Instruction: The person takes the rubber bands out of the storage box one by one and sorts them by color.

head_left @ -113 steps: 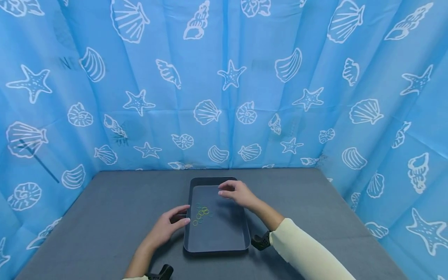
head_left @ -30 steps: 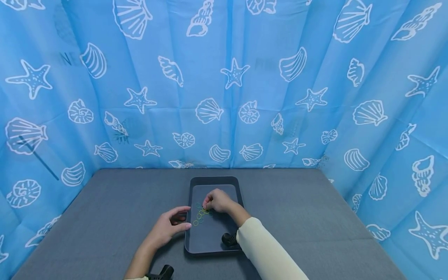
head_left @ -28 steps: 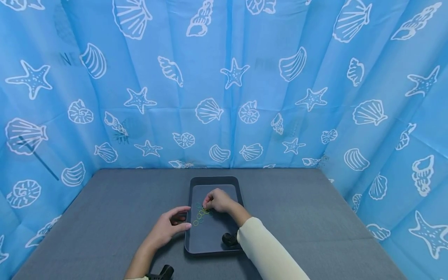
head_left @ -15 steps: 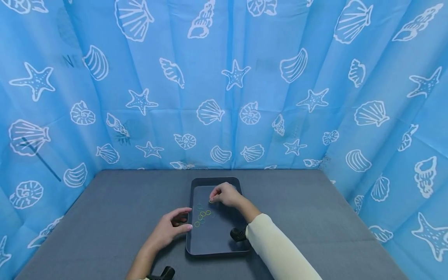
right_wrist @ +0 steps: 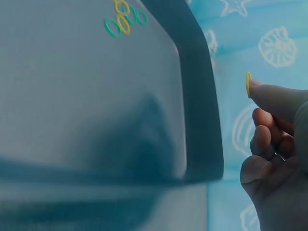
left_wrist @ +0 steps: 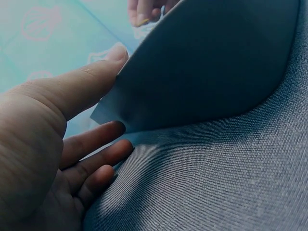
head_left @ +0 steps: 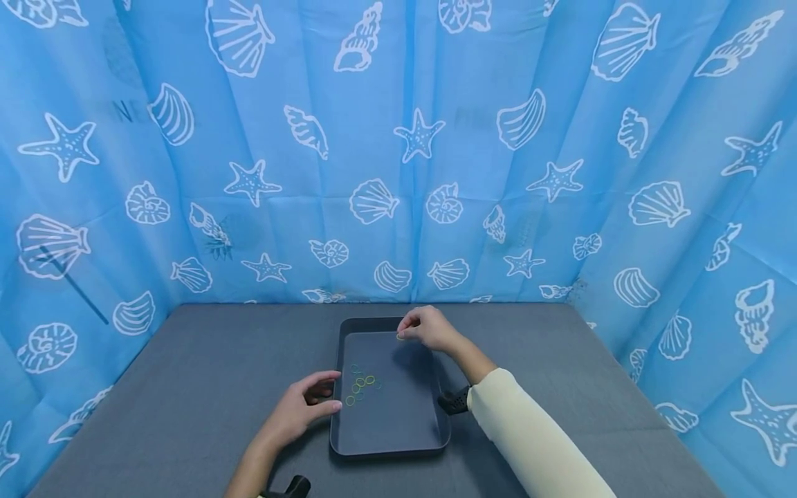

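A dark grey rectangular tray (head_left: pixel 392 432) lies on the table. Toward its left side are several small thin rings (head_left: pixel 350 401), yellow and green, some touching or overlapping. My right hand (head_left: pixel 432 328) is raised over the tray's far right corner. Thumb and forefinger pinch one yellow ring (right_wrist: pixel 248 85), held on edge, while the other fingers curl in below. My left hand (head_left: pixel 301 408) rests at the tray's left rim, fingers loosely spread. In the left wrist view its thumb (left_wrist: pixel 91 82) reaches the rim and the other fingertips lie low beside the outer wall.
A grey cloth covers the table (head_left: pixel 236 360). Behind it and at both sides hangs a blue curtain (head_left: pixel 461 173) with white shells and starfish. Black wrist cameras (head_left: pixel 456 401) sit on both wrists. The tray's raised walls surround the rings.
My right hand went down to the rings, pinched a yellow one, and has lifted it away toward the far right corner. The left hand has stayed at the rim.
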Action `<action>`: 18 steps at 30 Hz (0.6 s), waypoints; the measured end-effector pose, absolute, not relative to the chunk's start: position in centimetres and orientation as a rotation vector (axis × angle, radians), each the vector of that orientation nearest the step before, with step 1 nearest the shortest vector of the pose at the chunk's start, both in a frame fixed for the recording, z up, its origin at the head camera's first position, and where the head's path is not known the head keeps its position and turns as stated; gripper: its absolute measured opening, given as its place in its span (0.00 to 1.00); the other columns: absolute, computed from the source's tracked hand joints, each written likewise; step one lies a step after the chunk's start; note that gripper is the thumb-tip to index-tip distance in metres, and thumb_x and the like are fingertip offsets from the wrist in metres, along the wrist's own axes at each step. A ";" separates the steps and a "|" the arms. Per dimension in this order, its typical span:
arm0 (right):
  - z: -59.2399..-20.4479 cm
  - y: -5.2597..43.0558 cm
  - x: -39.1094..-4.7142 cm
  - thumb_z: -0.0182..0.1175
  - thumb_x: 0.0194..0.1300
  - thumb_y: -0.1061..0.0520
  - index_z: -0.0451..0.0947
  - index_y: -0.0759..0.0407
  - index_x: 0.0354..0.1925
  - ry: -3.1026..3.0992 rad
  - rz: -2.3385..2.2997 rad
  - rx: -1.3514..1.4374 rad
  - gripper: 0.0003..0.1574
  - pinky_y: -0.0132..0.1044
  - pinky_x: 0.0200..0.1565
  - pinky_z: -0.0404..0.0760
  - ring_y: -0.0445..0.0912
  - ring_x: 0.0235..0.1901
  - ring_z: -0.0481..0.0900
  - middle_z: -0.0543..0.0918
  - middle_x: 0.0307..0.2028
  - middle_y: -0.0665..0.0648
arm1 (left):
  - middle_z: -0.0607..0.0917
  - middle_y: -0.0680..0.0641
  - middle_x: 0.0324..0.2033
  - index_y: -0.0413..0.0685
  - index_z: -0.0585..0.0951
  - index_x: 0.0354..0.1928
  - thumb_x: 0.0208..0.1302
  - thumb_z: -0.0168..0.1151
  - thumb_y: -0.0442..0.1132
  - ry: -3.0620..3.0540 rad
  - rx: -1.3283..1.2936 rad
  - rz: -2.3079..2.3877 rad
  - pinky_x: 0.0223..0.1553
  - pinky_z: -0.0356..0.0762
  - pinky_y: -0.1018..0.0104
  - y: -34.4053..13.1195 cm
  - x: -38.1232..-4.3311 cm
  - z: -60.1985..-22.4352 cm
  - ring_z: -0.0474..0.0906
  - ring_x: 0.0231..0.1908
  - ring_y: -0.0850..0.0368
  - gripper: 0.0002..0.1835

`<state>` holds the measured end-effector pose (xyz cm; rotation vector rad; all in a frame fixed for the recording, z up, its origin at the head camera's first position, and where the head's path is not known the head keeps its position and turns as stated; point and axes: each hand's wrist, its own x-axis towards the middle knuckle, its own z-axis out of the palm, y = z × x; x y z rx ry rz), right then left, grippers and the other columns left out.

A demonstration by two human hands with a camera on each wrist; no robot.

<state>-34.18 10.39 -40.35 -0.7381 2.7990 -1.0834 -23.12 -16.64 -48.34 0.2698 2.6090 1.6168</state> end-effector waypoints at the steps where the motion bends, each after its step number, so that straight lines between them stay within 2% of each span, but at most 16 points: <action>1: -40.3 10.8 -34.2 0.61 0.53 0.56 0.78 0.54 0.25 2.814 -1.092 -0.724 0.03 0.35 0.27 0.70 0.42 0.25 0.70 0.76 0.24 0.47 | 0.74 0.54 0.47 0.64 0.71 0.51 0.46 0.65 0.51 2.607 0.268 1.618 0.42 0.66 0.58 -16.6 -23.1 -48.3 0.71 0.43 0.57 0.27; 9: -40.8 13.9 -34.2 0.60 0.53 0.59 0.79 0.56 0.25 2.894 -1.202 -0.527 0.03 0.35 0.27 0.71 0.42 0.25 0.72 0.77 0.25 0.48 | 0.75 0.52 0.46 0.60 0.71 0.53 0.47 0.64 0.50 2.596 0.291 1.628 0.41 0.67 0.58 -16.5 -23.1 -48.4 0.71 0.42 0.56 0.27; 18: -43.3 16.6 -34.6 0.60 0.53 0.59 0.78 0.58 0.26 2.970 -1.222 -0.360 0.03 0.36 0.26 0.70 0.43 0.24 0.72 0.76 0.25 0.50 | 0.74 0.51 0.47 0.60 0.71 0.53 0.47 0.64 0.51 2.575 0.283 1.640 0.42 0.66 0.57 -16.6 -23.0 -48.2 0.71 0.43 0.56 0.27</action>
